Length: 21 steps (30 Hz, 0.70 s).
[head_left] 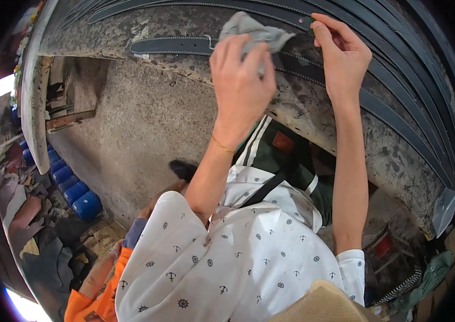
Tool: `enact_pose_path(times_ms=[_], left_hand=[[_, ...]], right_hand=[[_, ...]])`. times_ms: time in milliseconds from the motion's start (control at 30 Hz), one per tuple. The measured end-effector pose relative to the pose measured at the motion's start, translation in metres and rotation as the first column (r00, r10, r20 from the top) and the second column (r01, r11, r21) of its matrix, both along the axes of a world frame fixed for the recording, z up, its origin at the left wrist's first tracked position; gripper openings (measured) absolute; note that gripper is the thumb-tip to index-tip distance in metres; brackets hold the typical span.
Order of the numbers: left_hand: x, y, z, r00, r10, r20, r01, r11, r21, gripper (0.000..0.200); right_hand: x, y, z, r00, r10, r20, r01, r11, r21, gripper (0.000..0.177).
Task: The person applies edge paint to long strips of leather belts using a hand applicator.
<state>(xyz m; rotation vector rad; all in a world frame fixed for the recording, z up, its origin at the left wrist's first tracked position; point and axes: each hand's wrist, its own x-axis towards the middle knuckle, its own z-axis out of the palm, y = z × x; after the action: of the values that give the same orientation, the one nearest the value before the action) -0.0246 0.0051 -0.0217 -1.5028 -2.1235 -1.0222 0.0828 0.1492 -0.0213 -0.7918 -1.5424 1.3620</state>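
My left hand is closed around a crumpled grey cloth, which lies over a dark leather belt strap with pale stitching and punched holes near its end. A thin pale loop of thread or wire shows at the strap beside the cloth. To the right, my right hand is raised over the straps, thumb and index finger pinched together. Whatever lies between those fingertips is too small to make out. Several more stitched belt straps fan out beyond and to the right of my hands.
The straps rest on a stained, mottled work table. Leather scraps and a row of blue rounded containers are at the left. A person in orange clothing is close at lower left. A plastic bag hangs at the table's right end.
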Motion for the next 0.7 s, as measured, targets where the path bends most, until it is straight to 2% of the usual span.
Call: enact_pose_path(times_ms=[67, 100, 200, 267, 333, 500, 567, 600, 700], left_hand=[[-0.010, -0.005, 0.002, 0.975, 0.181, 0.126, -0.183, 0.983, 0.009, 0.025], [-0.012, -0.004, 0.011, 0.941, 0.269, 0.204, -0.289, 0.955, 0.072, 0.030], [-0.020, 0.000, 0.026, 0.943, 0.278, 0.181, -0.309, 0.936, 0.171, 0.034], [-0.016, 0.002, 0.018, 0.958, 0.221, 0.184, -0.254, 0.950, 0.182, 0.031], [-0.008, 0.002, 0.008, 0.989, -0.122, 0.077, 0.119, 0.992, 0.046, 0.025], [0.008, -0.005, 0.015, 0.984, -0.141, 0.110, 0.149, 0.987, -0.067, 0.024], [0.004, -0.011, 0.020, 0.993, -0.117, 0.013, 0.117, 0.972, -0.202, 0.023], [0.000, -0.014, 0.021, 0.994, -0.111, 0.004, 0.109, 0.974, -0.196, 0.023], [-0.031, -0.015, 0.015, 0.986, 0.132, -0.098, -0.150, 0.967, -0.207, 0.023]], right_hand=[[0.000, -0.001, 0.002, 1.000, -0.022, 0.008, 0.022, 1.000, 0.005, 0.019], [0.000, 0.000, 0.003, 1.000, -0.021, 0.014, 0.021, 1.000, 0.001, 0.019], [-0.001, 0.002, 0.000, 1.000, -0.016, -0.013, 0.016, 1.000, -0.026, 0.020], [-0.003, 0.003, -0.001, 0.999, -0.006, -0.047, 0.004, 0.999, -0.041, 0.020], [-0.004, 0.002, 0.000, 0.993, -0.018, -0.117, 0.005, 0.994, -0.110, 0.021], [-0.003, 0.002, 0.001, 0.992, -0.033, -0.124, 0.022, 0.995, -0.093, 0.020], [-0.003, 0.001, 0.000, 0.993, -0.022, -0.115, 0.012, 0.996, -0.088, 0.020], [-0.003, -0.001, 0.003, 0.995, -0.020, -0.097, 0.013, 0.998, -0.067, 0.018], [-0.002, -0.005, 0.012, 0.996, -0.018, -0.087, 0.014, 0.999, -0.046, 0.017]])
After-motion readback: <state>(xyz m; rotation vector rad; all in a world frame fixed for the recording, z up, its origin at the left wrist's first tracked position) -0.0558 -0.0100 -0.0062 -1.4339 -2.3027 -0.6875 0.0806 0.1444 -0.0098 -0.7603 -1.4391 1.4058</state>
